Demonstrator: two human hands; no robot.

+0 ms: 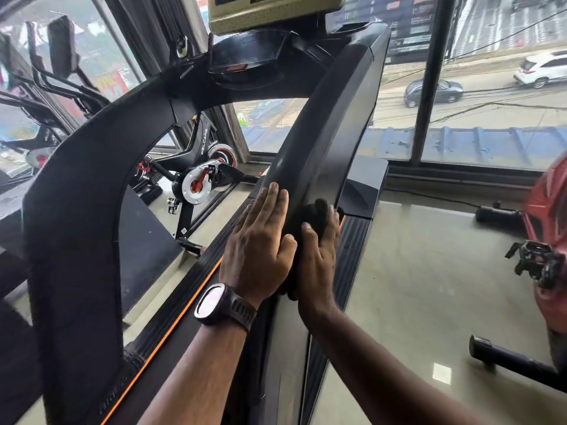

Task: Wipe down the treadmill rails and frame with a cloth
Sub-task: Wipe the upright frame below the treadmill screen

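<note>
Wiping the treadmill upright.
My left hand lies flat, fingers straight, as a brace, I judge; my right hand, fingers wrapped round the cloth, presses its side.

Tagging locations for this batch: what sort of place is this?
Likely a gym, on an upper floor: a treadmill, a spin bike beyond it, and windows looking down on cars below.
</note>
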